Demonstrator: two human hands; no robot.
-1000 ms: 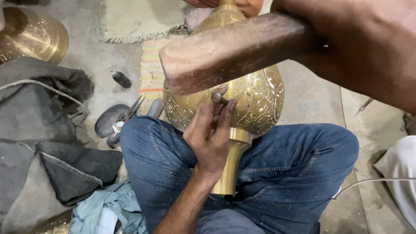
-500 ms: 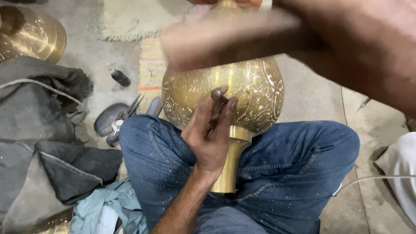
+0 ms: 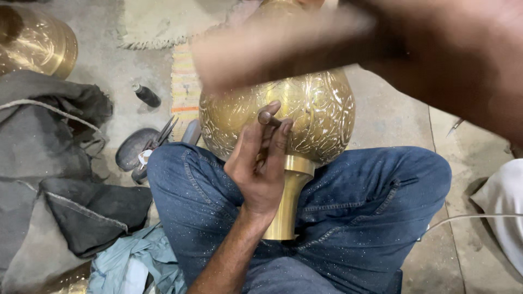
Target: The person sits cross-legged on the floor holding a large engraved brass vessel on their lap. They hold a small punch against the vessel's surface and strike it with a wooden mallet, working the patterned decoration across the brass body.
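The left hand (image 3: 260, 163) pinches a thin chisel (image 3: 265, 118) on the brass vase (image 3: 305, 109); right hand (image 3: 457, 60) grips the blurred mallet (image 3: 283, 49), which should land squarely above the pinch.

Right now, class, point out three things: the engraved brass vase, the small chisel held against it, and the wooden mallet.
brass vase (image 3: 318, 117), head view, engraved round belly.
chisel (image 3: 265, 117), head view, blunt top end above the fingers.
mallet (image 3: 272, 51), head view, blurred wooden head.
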